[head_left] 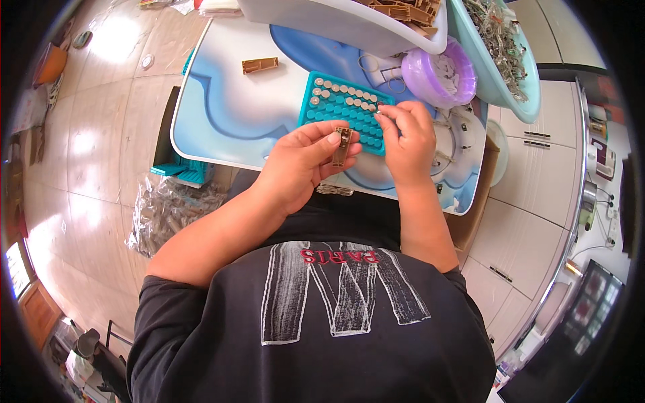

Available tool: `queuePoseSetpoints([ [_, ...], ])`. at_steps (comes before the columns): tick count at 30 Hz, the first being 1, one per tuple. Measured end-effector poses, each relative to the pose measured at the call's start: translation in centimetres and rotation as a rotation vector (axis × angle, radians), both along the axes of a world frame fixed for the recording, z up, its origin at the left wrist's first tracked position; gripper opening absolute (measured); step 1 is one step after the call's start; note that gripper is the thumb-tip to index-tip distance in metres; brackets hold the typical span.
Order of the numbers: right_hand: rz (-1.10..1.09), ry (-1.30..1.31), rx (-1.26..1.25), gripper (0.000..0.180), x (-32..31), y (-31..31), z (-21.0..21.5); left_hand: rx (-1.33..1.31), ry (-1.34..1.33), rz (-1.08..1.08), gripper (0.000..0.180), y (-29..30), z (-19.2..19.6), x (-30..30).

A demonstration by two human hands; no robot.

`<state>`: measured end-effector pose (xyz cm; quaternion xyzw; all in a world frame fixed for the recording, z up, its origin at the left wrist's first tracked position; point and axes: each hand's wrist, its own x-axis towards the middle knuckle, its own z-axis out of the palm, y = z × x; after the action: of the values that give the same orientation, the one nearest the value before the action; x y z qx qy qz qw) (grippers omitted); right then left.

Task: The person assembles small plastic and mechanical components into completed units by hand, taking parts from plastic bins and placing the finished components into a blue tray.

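Note:
My left hand (299, 154) is closed on a small brown plastic casing (341, 146), held upright between thumb and fingers; dark and metallic parts show inside its upper end. Beyond it lies a teal tray (304, 115) with rows of round pockets. Several silver button cells (343, 88) sit in the tray's far rows, while its nearer pockets show only teal. Over the tray's right edge is my right hand (411, 138), thumb and forefinger pinched together. Something tiny may be at those fingertips, too small to name. My left fingers partly cover the tray's near left corner.
Another brown casing (260, 64) lies far left on the blue-and-white table (222, 87). Scissors (383, 72) rest beside a purple bowl (418, 75). A white bin (322, 23) of brown casings and a pale green basin (494, 80) of wired parts crowd the far side.

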<state>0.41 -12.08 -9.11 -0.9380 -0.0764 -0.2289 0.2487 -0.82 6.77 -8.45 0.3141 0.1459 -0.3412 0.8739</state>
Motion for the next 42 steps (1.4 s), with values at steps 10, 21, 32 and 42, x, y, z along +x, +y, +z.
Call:
queuePoseSetpoints([
  [10, 0.274, -0.035, 0.214, 0.014, -1.7, 3.0, 2.0, -0.034, -0.020, 0.001, 0.027, 0.0, -0.4, 0.0],
  [21, 0.268, -0.049, 0.112, 0.018, -1.4, 2.1, 1.7, 0.001, -0.013, 0.005, 0.027, 0.1, -0.4, -0.1],
  [32, 0.081, -0.042, -0.052, 0.010, 1.2, 0.4, 0.4, 0.003, 0.019, -0.002, 0.026, 0.0, 0.4, 0.2],
  [42, 0.256, -0.009, 0.233, 0.014, -1.3, 2.9, 1.7, 0.007, -0.003, 0.001, 0.026, 0.0, -0.2, 0.1],
])
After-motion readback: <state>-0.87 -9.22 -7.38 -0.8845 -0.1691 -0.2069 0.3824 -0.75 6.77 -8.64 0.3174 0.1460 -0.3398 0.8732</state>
